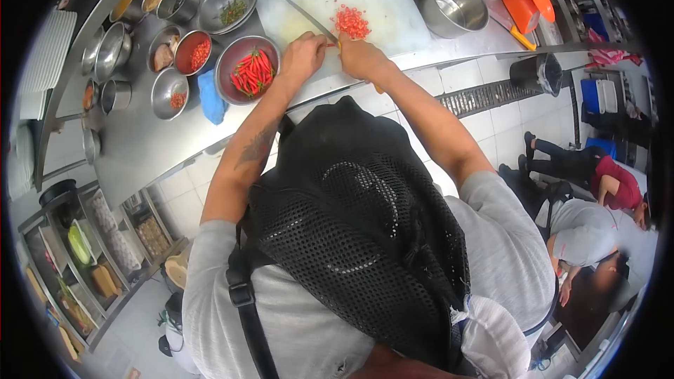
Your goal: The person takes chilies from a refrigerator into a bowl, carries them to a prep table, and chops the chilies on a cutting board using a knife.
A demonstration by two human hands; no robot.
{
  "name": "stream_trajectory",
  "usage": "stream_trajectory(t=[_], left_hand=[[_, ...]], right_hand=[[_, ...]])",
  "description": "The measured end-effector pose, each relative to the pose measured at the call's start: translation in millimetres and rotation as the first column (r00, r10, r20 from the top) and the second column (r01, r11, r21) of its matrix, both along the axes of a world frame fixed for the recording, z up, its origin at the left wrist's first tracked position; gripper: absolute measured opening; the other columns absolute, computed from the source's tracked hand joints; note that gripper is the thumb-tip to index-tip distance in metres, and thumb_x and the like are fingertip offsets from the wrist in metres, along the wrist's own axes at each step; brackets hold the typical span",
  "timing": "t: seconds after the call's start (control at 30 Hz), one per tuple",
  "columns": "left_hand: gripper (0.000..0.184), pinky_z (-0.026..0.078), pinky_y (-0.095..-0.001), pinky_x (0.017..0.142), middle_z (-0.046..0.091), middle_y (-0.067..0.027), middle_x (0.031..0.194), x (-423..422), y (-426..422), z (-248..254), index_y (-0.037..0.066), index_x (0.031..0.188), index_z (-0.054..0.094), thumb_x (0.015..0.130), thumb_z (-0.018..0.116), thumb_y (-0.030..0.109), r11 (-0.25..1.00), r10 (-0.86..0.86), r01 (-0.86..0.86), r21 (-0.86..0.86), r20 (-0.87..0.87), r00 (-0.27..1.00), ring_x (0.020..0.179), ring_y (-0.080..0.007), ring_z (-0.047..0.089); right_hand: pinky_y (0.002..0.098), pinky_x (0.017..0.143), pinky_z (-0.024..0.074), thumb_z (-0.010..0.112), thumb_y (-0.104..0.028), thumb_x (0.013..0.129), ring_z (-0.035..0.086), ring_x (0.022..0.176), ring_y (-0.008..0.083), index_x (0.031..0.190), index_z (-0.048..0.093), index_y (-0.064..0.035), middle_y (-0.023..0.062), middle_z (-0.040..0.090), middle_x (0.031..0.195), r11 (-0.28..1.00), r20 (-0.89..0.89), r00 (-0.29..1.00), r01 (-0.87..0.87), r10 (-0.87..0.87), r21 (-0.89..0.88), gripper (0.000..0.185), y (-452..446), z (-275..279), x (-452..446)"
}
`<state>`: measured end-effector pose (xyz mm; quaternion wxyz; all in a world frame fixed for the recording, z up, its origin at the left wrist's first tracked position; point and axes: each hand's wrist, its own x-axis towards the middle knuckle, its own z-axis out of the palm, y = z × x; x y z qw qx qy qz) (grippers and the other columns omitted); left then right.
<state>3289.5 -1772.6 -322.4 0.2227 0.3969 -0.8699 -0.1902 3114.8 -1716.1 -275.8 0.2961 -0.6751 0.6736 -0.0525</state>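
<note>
My right hand [363, 60] grips a kitchen knife [307, 14] by its yellow handle, the blade slanting away to the upper left over the white cutting board [400, 21]. Beside it, my left hand [303, 57] pinches a red chili [331, 45] against the board near its front edge. Just beyond the blade lies a pile of chopped red chili [351, 21]. Left of my left hand stands a metal bowl [220, 63] of whole red chilies [253, 72]. A blue cloth [210, 97] is bunched next to that bowl.
Metal bowls of chopped chili [200, 55] and green chilies [233, 11] stand left on the steel counter [151, 147]. A large pot [455, 5] and an orange container [520, 10] are at right. Two co-workers [583, 228] are behind at right, near a floor drain [484, 98].
</note>
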Motion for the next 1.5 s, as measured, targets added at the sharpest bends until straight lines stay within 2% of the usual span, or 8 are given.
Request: stream_trajectory(t=[0.1, 0.33, 0.43, 0.57, 0.67, 0.77, 1.3, 1.5], left_hand=[[0.011, 0.054, -0.0488, 0.075, 0.064, -0.0152, 0.089, 0, 2, 6, 0.011, 0.097, 0.069, 0.088, 0.064, 0.015, 1.000, 0.011, -0.012, 0.019, 0.046, 0.999, 0.086, -0.0388, 0.066], [0.018, 0.056, -0.0484, 0.079, 0.066, -0.0124, 0.094, 1, 7, 6, 0.016, 0.103, 0.073, 0.089, 0.061, 0.015, 0.999, 0.005, -0.010, 0.046, 0.100, 0.995, 0.088, -0.0365, 0.068], [0.017, 0.055, -0.0485, 0.078, 0.066, -0.0130, 0.092, -1, -2, 4, 0.015, 0.102, 0.072, 0.088, 0.062, 0.014, 1.000, 0.004, -0.005, 0.013, 0.077, 0.997, 0.087, -0.0369, 0.067], [0.016, 0.054, -0.0483, 0.077, 0.065, -0.0141, 0.090, 1, -2, -2, 0.013, 0.101, 0.072, 0.088, 0.063, 0.013, 1.000, -0.022, 0.022, 0.004, 0.000, 1.000, 0.086, -0.0373, 0.067], [0.017, 0.054, -0.0480, 0.077, 0.066, -0.0142, 0.090, -1, -2, 3, 0.013, 0.102, 0.072, 0.088, 0.064, 0.012, 1.000, -0.008, 0.007, 0.012, 0.034, 0.999, 0.086, -0.0372, 0.067], [0.020, 0.055, -0.0475, 0.078, 0.066, -0.0155, 0.091, 1, -2, 2, 0.014, 0.105, 0.072, 0.088, 0.064, 0.011, 0.999, -0.009, 0.008, 0.031, 0.014, 1.000, 0.087, -0.0376, 0.067], [0.009, 0.055, -0.0492, 0.076, 0.063, -0.0185, 0.088, 0, 2, -1, 0.006, 0.093, 0.066, 0.086, 0.062, 0.007, 1.000, 0.019, -0.019, -0.001, -0.026, 0.999, 0.083, -0.0402, 0.066], [0.013, 0.055, -0.0493, 0.074, 0.064, -0.0177, 0.092, -1, 0, -11, 0.005, 0.097, 0.064, 0.084, 0.063, 0.009, 1.000, 0.013, -0.014, -0.021, -0.017, 1.000, 0.085, -0.0404, 0.066]], right_hand=[[0.0530, 0.085, 0.0546, 0.050, -0.008, 0.090, 0.070, 0.094, 0.0447, 0.117, 0.053, 0.0053, 0.0317, 0.069, 0.101, 0.978, 0.007, 0.997, 0.077, -0.080, 0.194, 0.030, 14, 72, 10], [0.0532, 0.084, 0.0547, 0.049, -0.004, 0.088, 0.069, 0.095, 0.0471, 0.123, 0.050, 0.0065, 0.0337, 0.069, 0.100, 0.997, 0.007, 1.000, 0.018, -0.018, 0.074, 0.037, 13, 47, 11], [0.0436, 0.050, 0.0565, 0.051, -0.017, 0.100, 0.070, 0.060, 0.0340, 0.122, 0.046, 0.0031, 0.0247, 0.070, 0.084, 0.996, -0.002, 0.999, 0.037, -0.037, 0.079, 0.030, 12, 19, 12], [0.0426, 0.048, 0.0557, 0.051, -0.016, 0.100, 0.070, 0.056, 0.0322, 0.122, 0.046, 0.0021, 0.0243, 0.070, 0.083, 0.999, 0.066, 0.998, 0.017, -0.020, 0.039, 0.029, 4, 21, 8], [0.0508, 0.080, 0.0566, 0.048, -0.004, 0.089, 0.070, 0.092, 0.0454, 0.118, 0.052, 0.0061, 0.0337, 0.069, 0.097, 0.943, 0.102, 0.984, 0.105, -0.144, 0.317, 0.031, 7, 62, 13], [0.0460, 0.054, 0.0565, 0.044, -0.003, 0.091, 0.072, 0.067, 0.0372, 0.117, 0.050, 0.0042, 0.0288, 0.070, 0.090, 0.993, 0.152, 0.983, 0.097, -0.105, 0.065, 0.028, 7, 28, 14], [0.0422, 0.045, 0.0542, 0.046, 0.000, 0.088, 0.070, 0.056, 0.0320, 0.119, 0.050, 0.0035, 0.0251, 0.071, 0.084, 0.999, 0.055, 0.997, 0.053, -0.053, 0.008, 0.031, 4, 9, 17], [0.0406, 0.045, 0.0543, 0.049, -0.004, 0.090, 0.069, 0.054, 0.0309, 0.128, 0.045, 0.0068, 0.0265, 0.070, 0.084, 0.954, 0.135, 0.977, 0.125, -0.166, 0.272, 0.039, 7, 36, 19]])
